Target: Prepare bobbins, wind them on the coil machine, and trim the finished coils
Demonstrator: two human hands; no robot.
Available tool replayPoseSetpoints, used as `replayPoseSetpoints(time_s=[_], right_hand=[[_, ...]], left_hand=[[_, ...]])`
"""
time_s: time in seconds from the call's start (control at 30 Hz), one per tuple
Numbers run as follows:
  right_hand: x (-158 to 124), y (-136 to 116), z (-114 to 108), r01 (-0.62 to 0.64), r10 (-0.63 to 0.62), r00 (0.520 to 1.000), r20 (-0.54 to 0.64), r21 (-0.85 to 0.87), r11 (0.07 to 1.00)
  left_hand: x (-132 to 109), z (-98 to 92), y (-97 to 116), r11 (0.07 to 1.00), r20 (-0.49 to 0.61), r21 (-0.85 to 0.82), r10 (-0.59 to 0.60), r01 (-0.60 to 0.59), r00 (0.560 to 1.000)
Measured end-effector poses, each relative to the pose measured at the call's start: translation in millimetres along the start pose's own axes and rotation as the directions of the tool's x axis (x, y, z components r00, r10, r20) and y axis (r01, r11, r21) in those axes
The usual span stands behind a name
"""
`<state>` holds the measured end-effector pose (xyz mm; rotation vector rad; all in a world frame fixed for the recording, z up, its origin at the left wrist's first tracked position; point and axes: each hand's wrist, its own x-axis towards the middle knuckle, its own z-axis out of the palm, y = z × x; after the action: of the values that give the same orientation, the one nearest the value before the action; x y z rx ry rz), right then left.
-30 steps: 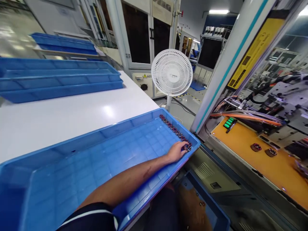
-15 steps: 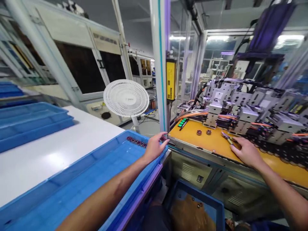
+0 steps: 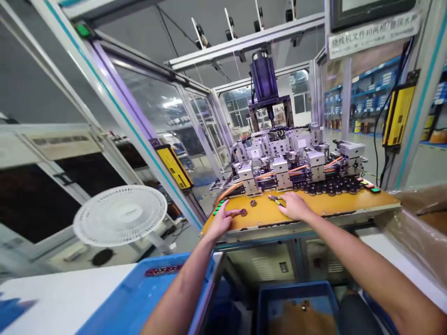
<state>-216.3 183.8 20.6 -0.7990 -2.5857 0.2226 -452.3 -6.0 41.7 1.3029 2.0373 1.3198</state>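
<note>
On the orange work surface [image 3: 314, 204], two small round wound parts lie near the left end. My left hand [image 3: 221, 222] is over the left edge, its fingers apart and a fingertip beside the nearer part [image 3: 243, 212]. The other part [image 3: 253, 203] sits slightly farther back. To the right, my right hand [image 3: 294, 206] is closed on the handles of a pair of pliers [image 3: 275, 199], whose jaws point left. Dark round parts [image 3: 331, 187] stand in a cluster farther right, below the machine [image 3: 279, 160].
A blue tray [image 3: 132, 298] with a row of small parts [image 3: 163, 270] is at lower left, beside a white fan [image 3: 120, 215]. Another blue bin [image 3: 296, 289] stands below. Yellow sensor bars [image 3: 174, 166] flank the machine frame. Clear plastic [image 3: 419, 232] hangs at right.
The view has turned right towards the machine. My left hand has moved from the blue tray's edge to the orange surface beside a round part. My right hand still holds the pliers.
</note>
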Motion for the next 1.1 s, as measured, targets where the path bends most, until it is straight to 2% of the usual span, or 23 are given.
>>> replayPoseSetpoints(time_s=[0.17, 0.37, 0.47, 0.53, 0.63, 0.73, 0.8, 0.87, 0.93, 0.97, 1.0, 1.03, 1.1], right_hand=[[3, 2, 0, 0.035, -0.033, 0.999, 0.04, -0.058, 0.998], [5, 3, 0, 0.063, -0.062, 0.998, 0.032, -0.033, 0.997], [3, 3, 1, 0.065, -0.064, 0.998, 0.012, -0.013, 0.998], [3, 4, 1, 0.067, -0.067, 0.998, -0.009, 0.014, 0.998], [5, 3, -4, 0.085, -0.08, 0.995, -0.059, 0.089, 0.992], [-2, -7, -14, 0.136, -0.106, 0.983, -0.148, 0.206, 0.969], [-22, -23, -18, 0.185, -0.126, 0.971, -0.202, 0.309, 0.933], [-57, -47, -21, 0.235, -0.16, 0.965, -0.207, 0.419, 0.877], [-102, -74, -23, 0.273, -0.233, 0.962, -0.144, 0.551, 0.788], [-124, -87, -25, 0.284, -0.285, 0.953, -0.105, 0.642, 0.712], [-145, -98, -26, 0.259, -0.324, 0.943, -0.074, 0.774, 0.578], [-162, -108, -29, 0.221, -0.332, 0.942, -0.053, 0.842, 0.493], [-184, -120, -34, 0.13, -0.317, 0.948, 0.0, 0.912, 0.388]], left_hand=[[-11, 4.0, -8, 0.985, -0.002, -0.167, -0.043, 0.042, 0.999], [3, 12.6, 2, 0.966, 0.084, -0.257, -0.012, 0.033, 0.996], [4, 19.7, 8, 0.959, 0.033, -0.283, 0.022, -0.012, 0.999], [-7, 24.8, 16, 0.952, -0.044, -0.299, 0.06, -0.071, 0.997], [-46, 34.6, 32, 0.928, -0.169, -0.326, 0.129, -0.179, 0.977], [-105, 48.4, 49, 0.892, -0.281, -0.333, 0.215, -0.305, 0.935], [-146, 58.1, 58, 0.849, -0.38, -0.278, 0.332, -0.449, 0.864], [-180, 66.3, 62, 0.805, -0.468, -0.189, 0.43, -0.563, 0.772], [-205, 71.9, 62, 0.765, -0.523, -0.114, 0.496, -0.634, 0.693], [-213, 73.8, 62, 0.751, -0.533, -0.091, 0.517, -0.653, 0.669], [-220, 75.3, 61, 0.745, -0.532, -0.081, 0.529, -0.662, 0.661], [-226, 76.6, 59, 0.747, -0.524, -0.081, 0.531, -0.66, 0.666], [-232, 79.1, 57, 0.763, -0.497, -0.097, 0.52, -0.64, 0.695]])
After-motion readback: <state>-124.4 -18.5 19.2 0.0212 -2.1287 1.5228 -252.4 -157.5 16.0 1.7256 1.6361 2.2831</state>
